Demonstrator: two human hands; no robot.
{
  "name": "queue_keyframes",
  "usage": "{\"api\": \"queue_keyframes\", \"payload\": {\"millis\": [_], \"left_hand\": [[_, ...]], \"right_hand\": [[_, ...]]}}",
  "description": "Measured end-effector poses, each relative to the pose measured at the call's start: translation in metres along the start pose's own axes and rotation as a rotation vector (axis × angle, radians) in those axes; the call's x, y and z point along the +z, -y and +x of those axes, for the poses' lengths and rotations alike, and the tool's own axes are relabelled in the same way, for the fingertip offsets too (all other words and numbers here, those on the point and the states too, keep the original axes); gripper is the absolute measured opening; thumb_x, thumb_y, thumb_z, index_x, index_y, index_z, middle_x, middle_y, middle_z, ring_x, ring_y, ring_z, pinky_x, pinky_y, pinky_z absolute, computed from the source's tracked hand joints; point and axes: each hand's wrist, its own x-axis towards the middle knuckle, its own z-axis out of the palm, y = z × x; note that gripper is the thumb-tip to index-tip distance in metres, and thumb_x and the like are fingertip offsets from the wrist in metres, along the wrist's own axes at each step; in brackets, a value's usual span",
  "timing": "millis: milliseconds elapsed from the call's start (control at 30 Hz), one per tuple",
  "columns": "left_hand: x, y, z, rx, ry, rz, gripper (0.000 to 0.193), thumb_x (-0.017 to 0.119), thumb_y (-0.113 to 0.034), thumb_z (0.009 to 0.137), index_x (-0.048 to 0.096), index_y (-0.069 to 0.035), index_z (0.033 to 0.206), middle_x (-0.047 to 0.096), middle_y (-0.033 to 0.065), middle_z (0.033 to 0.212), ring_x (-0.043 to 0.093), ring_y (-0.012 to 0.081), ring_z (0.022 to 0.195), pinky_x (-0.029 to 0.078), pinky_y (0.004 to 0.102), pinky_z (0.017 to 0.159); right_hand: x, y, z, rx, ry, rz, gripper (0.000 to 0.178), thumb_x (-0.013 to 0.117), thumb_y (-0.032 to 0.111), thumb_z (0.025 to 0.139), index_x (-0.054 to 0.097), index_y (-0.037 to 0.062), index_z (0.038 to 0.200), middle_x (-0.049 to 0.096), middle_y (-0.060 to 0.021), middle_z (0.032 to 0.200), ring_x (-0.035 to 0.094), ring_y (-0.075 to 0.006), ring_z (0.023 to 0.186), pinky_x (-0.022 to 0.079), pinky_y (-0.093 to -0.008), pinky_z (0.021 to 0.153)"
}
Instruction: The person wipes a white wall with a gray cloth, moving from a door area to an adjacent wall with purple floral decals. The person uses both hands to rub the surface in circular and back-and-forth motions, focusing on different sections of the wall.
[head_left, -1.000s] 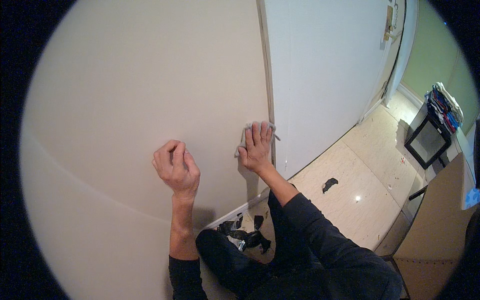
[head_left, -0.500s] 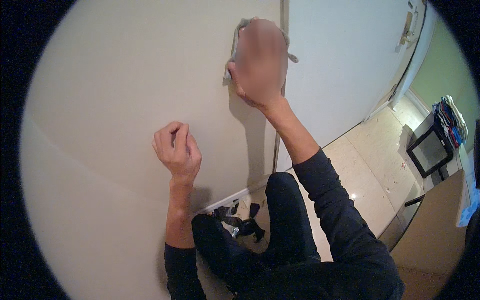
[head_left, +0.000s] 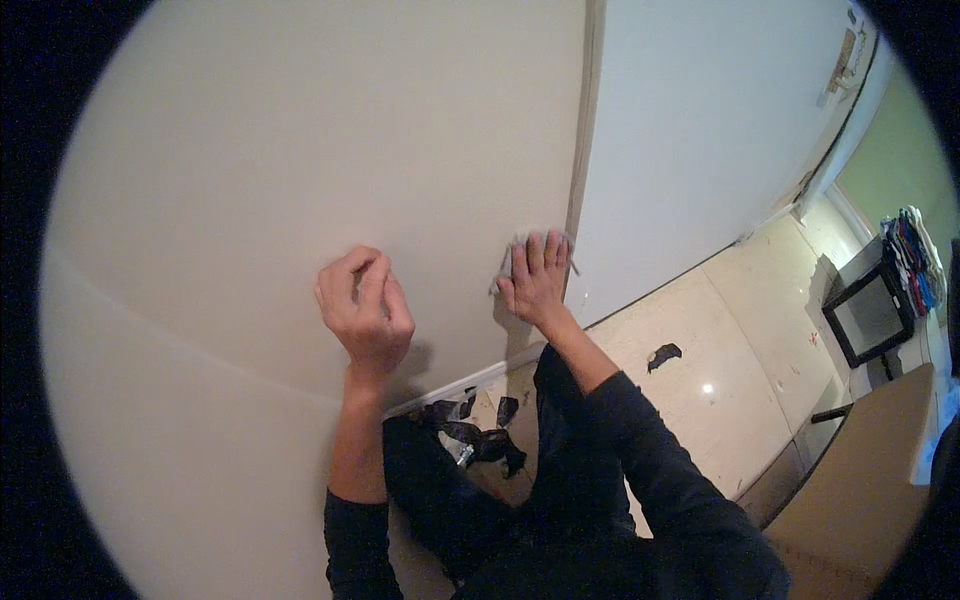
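On the cream wall (head_left: 250, 150), low and close to a vertical edge strip (head_left: 581, 130), my right hand (head_left: 540, 277) lies flat with its fingers stretched. It holds a grey cloth (head_left: 508, 268) against the surface; only the cloth's borders show around the fingers. My left hand (head_left: 366, 310) is curled into a loose fist in front of the wall, left of the right hand. Its palm is hidden, so whether it contains anything cannot be seen.
A pale door-like panel (head_left: 690, 140) adjoins the strip. Dark scraps (head_left: 485, 440) lie by the baseboard near my knees, and another scrap (head_left: 664, 356) is on the tiled floor (head_left: 735, 330). At right stand a black frame (head_left: 868, 315), a folded stack (head_left: 910, 250) and a cardboard box (head_left: 850, 490).
My right hand has slid well down the wall with the cloth under it. The left hand stays nearly in place, still curled. A dark scrap on the tiles has come into view.
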Motion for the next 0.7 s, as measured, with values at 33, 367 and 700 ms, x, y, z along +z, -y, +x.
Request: {"api": "queue_keyframes", "payload": {"millis": [33,367,700], "left_hand": [[0.002,-0.001,-0.002,-0.01,0.005,-0.006,0.026,0.065,0.008,0.074,0.067,-0.004,0.097,0.065,0.0089,0.103,0.059,0.0267,0.089,0.045,0.0396,0.079],[0.009,-0.019,-0.041,-0.233,0.059,-0.045,0.019,0.064,0.004,0.08,0.066,-0.002,0.098,0.064,0.0142,0.105,0.059,0.0334,0.094,0.049,0.0424,0.083],[0.054,-0.076,-0.152,-1.068,0.205,-0.674,0.014,0.066,-0.004,0.09,0.066,-0.003,0.104,0.067,0.0068,0.107,0.065,0.0257,0.094,0.05,0.033,0.083]], "right_hand": [[0.002,0.0,-0.023,0.011,0.053,-0.01,0.072,0.054,0.043,0.096,0.033,0.0091,0.156,0.011,-0.0161,0.169,0.003,-0.0472,0.154,0.005,-0.064,0.12],[-0.015,-0.005,0.0,-0.009,0.073,0.04,0.064,0.06,0.039,0.094,0.047,0.0053,0.147,0.025,-0.0191,0.165,0.012,-0.0477,0.153,0.009,-0.0651,0.12],[-0.029,0.027,0.109,-0.186,0.0,0.033,0.058,0.056,0.047,0.096,0.048,0.029,0.151,0.031,-0.0081,0.164,0.015,-0.0401,0.154,0.005,-0.0588,0.122]]}}
